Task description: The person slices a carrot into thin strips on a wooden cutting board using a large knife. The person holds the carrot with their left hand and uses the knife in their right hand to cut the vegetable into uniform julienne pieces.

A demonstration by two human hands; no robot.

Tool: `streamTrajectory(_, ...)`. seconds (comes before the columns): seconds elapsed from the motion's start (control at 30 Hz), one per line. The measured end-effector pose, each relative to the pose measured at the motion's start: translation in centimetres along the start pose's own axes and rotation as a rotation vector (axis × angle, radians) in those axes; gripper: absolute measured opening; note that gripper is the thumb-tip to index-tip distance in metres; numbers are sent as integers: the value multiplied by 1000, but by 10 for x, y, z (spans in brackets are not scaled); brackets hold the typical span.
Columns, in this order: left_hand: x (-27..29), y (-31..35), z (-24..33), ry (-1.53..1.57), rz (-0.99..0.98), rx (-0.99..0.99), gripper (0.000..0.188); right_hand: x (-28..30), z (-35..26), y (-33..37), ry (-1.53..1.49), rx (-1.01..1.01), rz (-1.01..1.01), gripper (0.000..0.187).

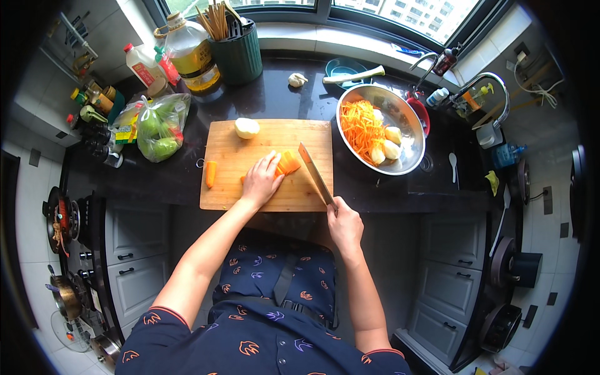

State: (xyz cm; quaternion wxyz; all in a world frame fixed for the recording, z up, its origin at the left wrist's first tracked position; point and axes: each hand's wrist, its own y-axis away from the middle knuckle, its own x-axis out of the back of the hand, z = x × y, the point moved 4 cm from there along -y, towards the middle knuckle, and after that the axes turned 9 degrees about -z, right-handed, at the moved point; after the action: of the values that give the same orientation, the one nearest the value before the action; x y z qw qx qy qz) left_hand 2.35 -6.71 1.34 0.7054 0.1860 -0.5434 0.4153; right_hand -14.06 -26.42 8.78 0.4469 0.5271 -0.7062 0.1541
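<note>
On a wooden cutting board [269,199], my left hand [262,181] presses down over a stack of carrot slices [287,164], its fingers curved on top of them. My right hand [345,224] is closed around the handle of a kitchen knife [316,175]. The blade stands on edge just right of the slices, apart from them. A carrot piece [211,175] lies at the board's left edge. Near the board's far edge sits a pale peeled vegetable, perhaps a potato [247,129]. Right of the board, a steel bowl [409,153] holds shredded carrot [361,130] and several pale peeled vegetables [391,150].
A bag of green vegetables [161,128] lies left of the board. Behind it stand an oil jug [192,59] and a green utensil holder [237,56]. A garlic bulb [297,80] and a blue-green dish [344,67] are farther back. The faucet [494,94] is at right.
</note>
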Motion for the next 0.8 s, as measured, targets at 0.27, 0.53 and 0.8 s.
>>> streamTrajectory(0.27,-18,8,-8,-90,-79,14,69,-2,-3,1,38,6,1,16)
streamTrajectory(0.53,15,-17,7,-116,-188,104,81,1,2,0,-41,-9,-6,17)
streamTrajectory(0.8,-5,-54,14,19,-357,29,70,-3,19,-8,-103,-52,30,20)
